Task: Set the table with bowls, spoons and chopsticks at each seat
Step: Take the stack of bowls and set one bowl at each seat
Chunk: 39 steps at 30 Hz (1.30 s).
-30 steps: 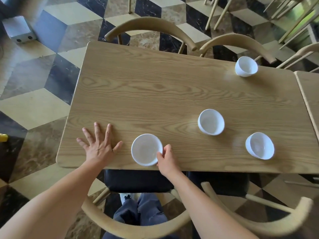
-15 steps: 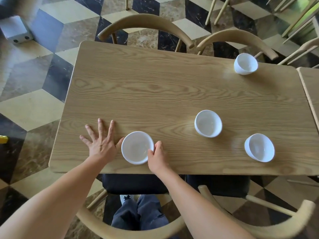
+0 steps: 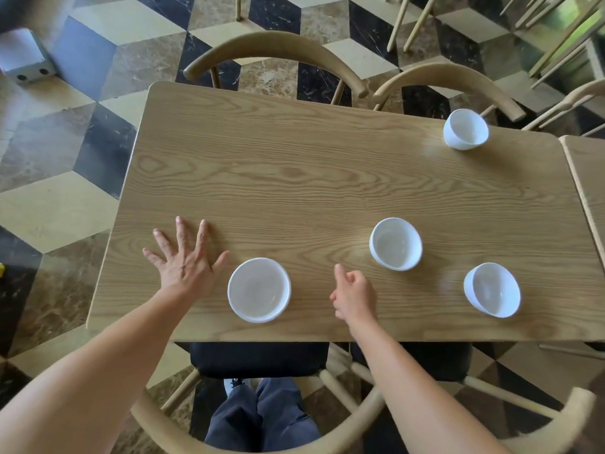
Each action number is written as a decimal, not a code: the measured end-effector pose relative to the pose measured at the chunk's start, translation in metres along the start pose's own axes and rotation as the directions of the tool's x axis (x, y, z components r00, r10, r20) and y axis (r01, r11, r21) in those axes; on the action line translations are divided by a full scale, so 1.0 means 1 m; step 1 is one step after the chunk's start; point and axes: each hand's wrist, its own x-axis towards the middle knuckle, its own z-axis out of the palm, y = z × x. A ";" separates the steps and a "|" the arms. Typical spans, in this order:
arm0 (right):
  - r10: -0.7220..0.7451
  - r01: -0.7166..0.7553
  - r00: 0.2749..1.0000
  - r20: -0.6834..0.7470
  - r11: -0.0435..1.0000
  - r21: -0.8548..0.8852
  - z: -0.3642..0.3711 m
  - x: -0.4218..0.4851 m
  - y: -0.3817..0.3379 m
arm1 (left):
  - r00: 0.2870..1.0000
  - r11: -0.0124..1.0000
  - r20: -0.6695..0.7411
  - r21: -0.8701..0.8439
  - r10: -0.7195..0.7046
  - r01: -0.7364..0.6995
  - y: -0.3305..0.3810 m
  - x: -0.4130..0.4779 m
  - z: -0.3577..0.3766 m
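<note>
A light wooden table (image 3: 294, 178) is taking up most of the view, with curved-back wooden chairs (image 3: 275, 50) standing along its far edge and another (image 3: 327, 430) at its near edge. Four white bowls are sitting upright and empty on it: one (image 3: 259, 290) near the near edge toward the left corner, one (image 3: 395, 244) further in, one (image 3: 492, 290) near the near edge toward the right, and one (image 3: 465, 129) at the far right corner. The left hand (image 3: 186, 260) is lying flat with fingers spread wide, just beside the nearest bowl, gripping nothing. The right hand (image 3: 355, 294) is hovering between two bowls, loosely curled and empty, index finger pointing forward.
</note>
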 end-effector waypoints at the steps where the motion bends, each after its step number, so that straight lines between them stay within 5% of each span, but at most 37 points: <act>1: 0.061 -0.056 0.997 -0.051 0.995 0.079 -0.013 0.008 0.001 | 1.000 1.000 -0.006 0.004 -0.003 0.003 0.000 0.006 -0.002; 12: 0.389 -0.339 0.921 0.018 0.778 0.529 -0.058 0.063 -0.007 | 0.998 1.000 -0.065 0.013 0.015 -0.014 0.017 0.036 -0.005; 16: 0.409 -0.333 0.912 -0.031 0.782 0.527 -0.061 0.072 -0.006 | 0.995 1.000 -0.093 0.022 0.023 -0.021 0.015 0.038 0.000; 22: 0.283 -0.242 0.958 -0.047 0.885 0.399 -0.066 0.080 -0.018 | 0.992 0.999 -0.119 0.020 0.038 -0.036 0.014 0.038 0.003; 27: 0.120 -0.140 0.990 0.079 0.931 0.338 -0.037 0.082 -0.060 | 0.989 0.999 -0.137 0.017 0.046 -0.044 0.015 0.036 0.001; 39: -0.059 0.004 0.963 0.262 0.978 0.208 0.054 0.113 -0.171 | 0.981 0.999 -0.192 -0.013 0.028 -0.031 0.009 0.046 -0.005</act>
